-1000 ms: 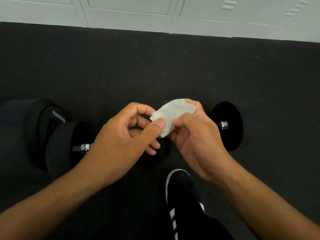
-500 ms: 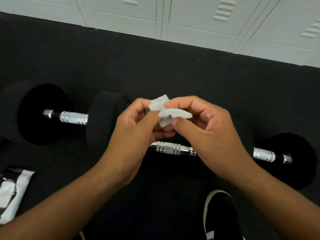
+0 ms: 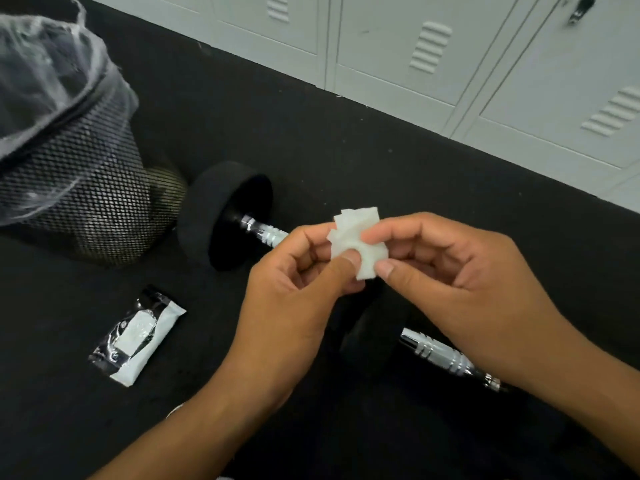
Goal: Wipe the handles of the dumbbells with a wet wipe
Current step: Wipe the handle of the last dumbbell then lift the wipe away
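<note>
A small white wet wipe (image 3: 358, 244), folded and crumpled, is pinched between my left hand (image 3: 298, 296) and my right hand (image 3: 460, 282), held up above the floor. Under my hands lie two black dumbbells with chrome handles. The far dumbbell (image 3: 225, 220) shows one round weight and a short piece of handle (image 3: 266, 233); the rest is hidden by my left hand. The near dumbbell's handle (image 3: 440, 355) shows below my right hand, with one weight (image 3: 374, 334) partly covered.
A black mesh waste bin (image 3: 86, 188) with a clear liner stands at the left, close to the far dumbbell. A black and white wipe packet (image 3: 138, 336) lies on the dark rubber floor (image 3: 311, 140). White lockers (image 3: 450, 57) line the back.
The view has swung left and tilted, bringing the bin and the whole wipe packet into sight. My hands have kept hold of the wipe and refolded it into a smaller wad.
</note>
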Available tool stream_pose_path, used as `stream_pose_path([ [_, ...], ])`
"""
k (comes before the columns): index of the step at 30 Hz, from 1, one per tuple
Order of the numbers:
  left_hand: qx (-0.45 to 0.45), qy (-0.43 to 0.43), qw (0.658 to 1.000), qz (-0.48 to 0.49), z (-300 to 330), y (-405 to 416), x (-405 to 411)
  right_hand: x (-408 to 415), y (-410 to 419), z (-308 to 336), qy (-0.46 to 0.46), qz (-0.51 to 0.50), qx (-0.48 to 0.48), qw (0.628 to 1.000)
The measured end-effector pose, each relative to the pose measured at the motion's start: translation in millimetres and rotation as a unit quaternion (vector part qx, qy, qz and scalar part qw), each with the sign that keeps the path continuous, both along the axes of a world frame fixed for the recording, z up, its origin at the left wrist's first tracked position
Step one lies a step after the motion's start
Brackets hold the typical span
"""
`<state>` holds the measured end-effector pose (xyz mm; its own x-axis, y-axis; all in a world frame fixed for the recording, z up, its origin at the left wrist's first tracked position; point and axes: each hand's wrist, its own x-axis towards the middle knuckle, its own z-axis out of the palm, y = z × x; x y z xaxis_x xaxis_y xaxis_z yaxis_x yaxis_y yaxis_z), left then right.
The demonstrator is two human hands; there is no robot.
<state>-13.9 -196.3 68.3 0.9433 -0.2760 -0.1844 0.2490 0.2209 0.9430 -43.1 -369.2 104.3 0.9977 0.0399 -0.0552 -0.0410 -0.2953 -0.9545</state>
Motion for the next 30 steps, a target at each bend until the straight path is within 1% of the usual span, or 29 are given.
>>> stream_pose_path([
  [4, -0.019, -0.01, 0.999, 0.036, 6.0, 27.0, 15.7, 28.8, 32.5, 10.0, -0.022, 0.008, 0.027, 0.999],
  [7, -0.057, -0.009, 0.996, 0.066, 13.5, 47.1, 29.3, 49.7, 61.0, 16.7, -0.031, 0.017, 0.085, 0.996],
  [10, -0.095, -0.01, 0.99, 0.106, 23.3, 66.9, 41.7, 70.4, 89.2, 23.2, -0.025, 0.028, 0.122, 0.992],
  [12, -0.094, -0.023, 0.986, 0.134, 29.5, 81.4, 49.8, 84.3, 107.5, 28.0, -0.025, 0.035, 0.132, 0.99],
  [18, -0.058, -0.063, 0.966, 0.245, 37.9, 133.1, 68.8, 123.4, 167.7, 29.2, -0.025, 0.058, 0.153, 0.986],
  [22, -0.01, -0.088, 0.948, 0.305, 35.3, 167.6, 79.9, 143.2, 210.3, 23.5, -0.029, 0.085, 0.155, 0.984],
  [27, 0.036, -0.112, 0.934, 0.338, 37.4, 201.9, 100.2, 171.7, 250.2, 16.9, -0.041, 0.102, 0.181, 0.977],
  [30, 0.091, -0.13, 0.929, 0.334, 42.0, 224.6, 118.6, 191.9, 269.1, 17.2, -0.051, 0.099, 0.182, 0.977],
])
